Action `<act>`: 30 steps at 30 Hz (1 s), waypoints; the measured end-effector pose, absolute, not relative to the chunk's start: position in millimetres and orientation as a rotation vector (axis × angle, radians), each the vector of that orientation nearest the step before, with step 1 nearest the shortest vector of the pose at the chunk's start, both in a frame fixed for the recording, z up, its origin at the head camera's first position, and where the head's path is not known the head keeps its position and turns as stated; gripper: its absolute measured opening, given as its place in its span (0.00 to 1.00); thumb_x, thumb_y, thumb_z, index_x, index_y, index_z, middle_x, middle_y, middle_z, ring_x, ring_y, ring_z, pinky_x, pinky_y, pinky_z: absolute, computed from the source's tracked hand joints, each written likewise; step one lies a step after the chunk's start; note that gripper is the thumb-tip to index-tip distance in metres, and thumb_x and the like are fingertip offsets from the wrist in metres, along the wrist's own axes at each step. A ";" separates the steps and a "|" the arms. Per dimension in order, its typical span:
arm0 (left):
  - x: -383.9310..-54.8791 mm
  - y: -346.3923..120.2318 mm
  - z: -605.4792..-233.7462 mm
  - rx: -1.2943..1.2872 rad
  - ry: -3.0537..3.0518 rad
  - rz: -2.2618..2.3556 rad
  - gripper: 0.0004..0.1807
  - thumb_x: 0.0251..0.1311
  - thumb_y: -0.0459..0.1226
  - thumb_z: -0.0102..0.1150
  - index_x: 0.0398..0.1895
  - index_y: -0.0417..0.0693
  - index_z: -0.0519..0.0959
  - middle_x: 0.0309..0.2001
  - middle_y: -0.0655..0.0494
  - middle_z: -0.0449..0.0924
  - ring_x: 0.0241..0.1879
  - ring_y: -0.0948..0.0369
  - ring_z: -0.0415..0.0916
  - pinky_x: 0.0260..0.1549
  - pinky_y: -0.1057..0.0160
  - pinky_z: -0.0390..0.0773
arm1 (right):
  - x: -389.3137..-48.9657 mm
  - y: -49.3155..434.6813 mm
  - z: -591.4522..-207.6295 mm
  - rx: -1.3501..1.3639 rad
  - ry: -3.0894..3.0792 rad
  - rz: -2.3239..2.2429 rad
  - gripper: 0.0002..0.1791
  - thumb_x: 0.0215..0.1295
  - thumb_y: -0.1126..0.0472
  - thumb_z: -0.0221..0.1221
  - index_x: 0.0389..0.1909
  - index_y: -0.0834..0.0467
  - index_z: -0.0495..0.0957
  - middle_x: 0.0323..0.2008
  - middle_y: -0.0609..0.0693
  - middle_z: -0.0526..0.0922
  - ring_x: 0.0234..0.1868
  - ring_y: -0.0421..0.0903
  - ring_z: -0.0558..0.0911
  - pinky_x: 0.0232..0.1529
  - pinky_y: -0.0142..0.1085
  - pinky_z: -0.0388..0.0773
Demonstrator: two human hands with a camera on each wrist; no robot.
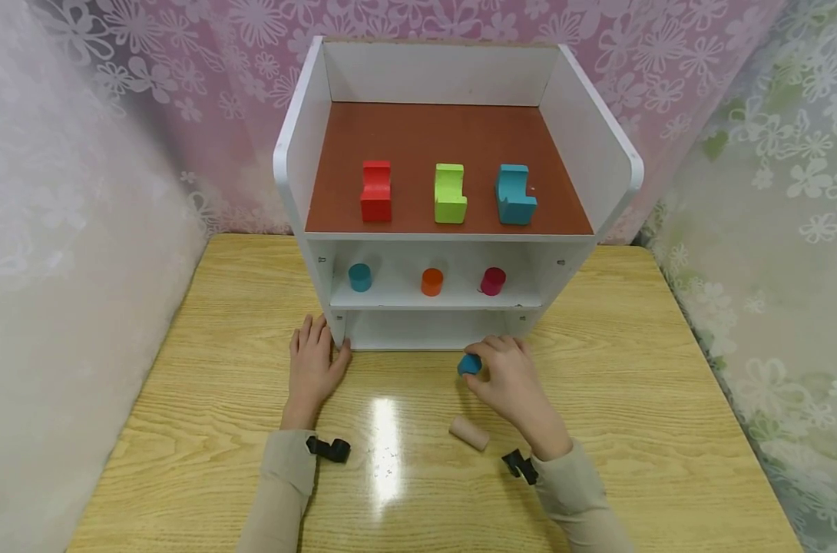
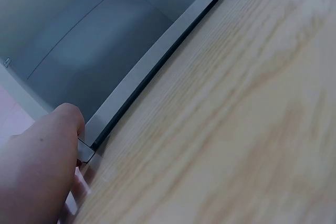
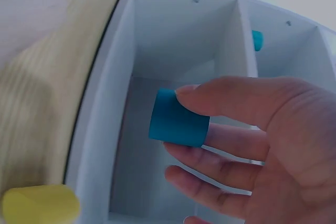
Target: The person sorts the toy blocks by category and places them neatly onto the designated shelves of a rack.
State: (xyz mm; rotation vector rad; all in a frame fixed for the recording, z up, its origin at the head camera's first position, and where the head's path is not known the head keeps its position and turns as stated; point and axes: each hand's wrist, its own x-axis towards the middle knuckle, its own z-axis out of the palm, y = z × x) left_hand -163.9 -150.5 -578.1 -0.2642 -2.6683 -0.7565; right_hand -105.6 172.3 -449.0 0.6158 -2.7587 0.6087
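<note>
My right hand (image 1: pixel 508 380) pinches a blue cylinder block (image 3: pixel 179 118) between thumb and fingers, just in front of the bottom compartment of a white shelf unit (image 1: pixel 425 329). At the unit's lower left corner, my left hand (image 1: pixel 313 369) holds the side panel, thumb at the inner front edge and fingers along the outside. A plain wooden cylinder (image 1: pixel 469 433) lies on the table near my right wrist. Low in the right wrist view lies a yellow cylinder (image 3: pixel 41 204), which cannot be made out in the head view.
Teal (image 1: pixel 359 277), orange (image 1: pixel 431 282) and crimson (image 1: pixel 492 281) cylinders stand along the middle shelf. On the brown top sit red (image 1: pixel 376 192), lime green (image 1: pixel 450 194) and blue (image 1: pixel 515 195) chair-shaped blocks. Patterned curtains (image 1: pixel 771 253) surround the wooden table (image 1: pixel 204 430).
</note>
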 end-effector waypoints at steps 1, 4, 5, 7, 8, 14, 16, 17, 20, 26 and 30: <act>-164.0 -150.5 -578.2 -0.264 -2.668 -0.758 0.14 0.63 0.49 0.49 0.37 0.47 0.73 0.67 0.50 0.61 0.69 0.42 0.48 0.64 0.38 0.45 | -105.2 171.8 -446.3 0.623 -2.752 0.607 0.03 0.50 0.66 0.61 0.26 0.54 0.78 0.25 0.44 0.76 0.33 0.47 0.71 0.45 0.45 0.63; -164.3 -150.7 -578.0 -0.263 -2.668 -0.760 0.14 0.64 0.49 0.48 0.37 0.48 0.72 0.68 0.51 0.60 0.69 0.43 0.48 0.64 0.38 0.45 | -103.7 170.3 -438.7 0.649 -2.729 0.605 0.03 0.51 0.66 0.60 0.26 0.54 0.78 0.25 0.44 0.76 0.33 0.47 0.70 0.44 0.45 0.62; -164.5 -150.9 -577.9 -0.263 -2.669 -0.766 0.14 0.64 0.49 0.48 0.37 0.48 0.73 0.68 0.51 0.60 0.69 0.43 0.48 0.64 0.38 0.45 | -103.1 169.8 -436.5 0.658 -2.720 0.606 0.03 0.52 0.66 0.60 0.26 0.54 0.78 0.25 0.44 0.76 0.33 0.47 0.70 0.45 0.45 0.62; -164.5 -150.8 -577.6 -0.261 -2.670 -0.768 0.15 0.64 0.49 0.48 0.40 0.48 0.73 0.68 0.52 0.60 0.70 0.43 0.48 0.64 0.38 0.45 | -102.3 168.4 -431.9 0.675 -2.703 0.612 0.03 0.52 0.66 0.59 0.26 0.54 0.78 0.27 0.44 0.78 0.33 0.46 0.70 0.46 0.46 0.62; -164.3 -150.7 -577.3 -0.260 -2.672 -0.770 0.15 0.64 0.49 0.48 0.40 0.48 0.73 0.68 0.52 0.60 0.70 0.43 0.48 0.64 0.38 0.44 | -101.9 167.9 -430.0 0.685 -2.691 0.609 0.04 0.52 0.66 0.59 0.26 0.54 0.78 0.27 0.44 0.78 0.33 0.46 0.70 0.47 0.46 0.63; -163.4 -150.6 -576.3 -0.263 -2.678 -0.776 0.18 0.64 0.50 0.48 0.45 0.46 0.74 0.68 0.52 0.60 0.70 0.43 0.47 0.64 0.38 0.44 | -99.5 164.3 -414.7 0.734 -2.642 0.587 0.04 0.51 0.66 0.60 0.28 0.55 0.79 0.28 0.44 0.79 0.33 0.46 0.71 0.48 0.48 0.63; -163.3 -150.5 -575.9 -0.265 -2.677 -0.777 0.17 0.64 0.49 0.48 0.44 0.47 0.74 0.68 0.51 0.60 0.70 0.43 0.48 0.64 0.38 0.44 | -99.1 163.2 -409.0 0.754 -2.631 0.584 0.04 0.51 0.66 0.61 0.29 0.55 0.80 0.28 0.44 0.79 0.34 0.46 0.71 0.48 0.48 0.63; -163.3 -150.5 -575.6 -0.266 -2.676 -0.778 0.16 0.64 0.49 0.48 0.43 0.47 0.74 0.68 0.51 0.60 0.69 0.43 0.48 0.64 0.38 0.44 | -98.9 162.7 -406.4 0.764 -2.627 0.581 0.04 0.51 0.65 0.61 0.30 0.55 0.80 0.28 0.44 0.78 0.33 0.46 0.71 0.48 0.48 0.63; -163.6 -150.3 -575.0 -0.267 -2.674 -0.783 0.15 0.64 0.49 0.49 0.42 0.47 0.74 0.68 0.52 0.60 0.69 0.43 0.48 0.64 0.38 0.44 | -98.3 160.7 -399.0 0.797 -2.618 0.579 0.05 0.52 0.64 0.61 0.31 0.55 0.81 0.29 0.44 0.78 0.34 0.46 0.71 0.49 0.48 0.63; -164.0 -150.3 -575.3 -0.269 -2.670 -0.777 0.16 0.64 0.48 0.49 0.43 0.47 0.74 0.68 0.51 0.60 0.69 0.43 0.48 0.64 0.38 0.45 | -98.0 154.3 -385.8 0.862 -2.616 0.532 0.09 0.54 0.61 0.61 0.37 0.54 0.82 0.34 0.45 0.80 0.38 0.47 0.73 0.50 0.48 0.64; -163.8 -150.8 -576.2 -0.275 -2.662 -0.777 0.16 0.63 0.49 0.49 0.43 0.46 0.74 0.68 0.51 0.60 0.69 0.42 0.48 0.64 0.38 0.45 | -100.0 149.4 -377.8 0.899 -2.611 0.514 0.09 0.54 0.59 0.62 0.38 0.54 0.82 0.35 0.45 0.80 0.40 0.47 0.73 0.50 0.46 0.64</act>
